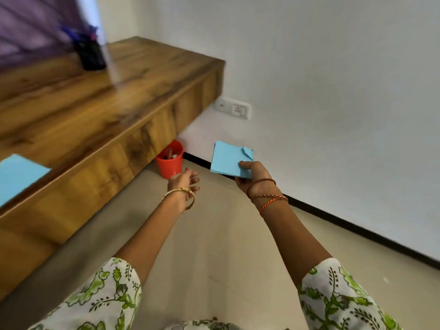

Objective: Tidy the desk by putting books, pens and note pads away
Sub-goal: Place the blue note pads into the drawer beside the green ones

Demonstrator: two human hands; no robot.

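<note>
My right hand (252, 176) pinches a light blue note pad (228, 159) by its lower right corner, out past the desk's end and above the floor; the pad's top sheet curls at one corner. My left hand (184, 181) hangs beside it with loosely curled fingers and holds nothing. A second light blue pad (17, 175) lies on the wooden desk (95, 110) at the left edge of view. At the back of the desk stands a black pen holder (91, 54) with several pens, blurred.
A red bin (170, 160) with some items inside stands on the floor under the desk's far end. A white wall with a socket plate (233, 108) runs along the right. Beige tiled floor lies below my arms.
</note>
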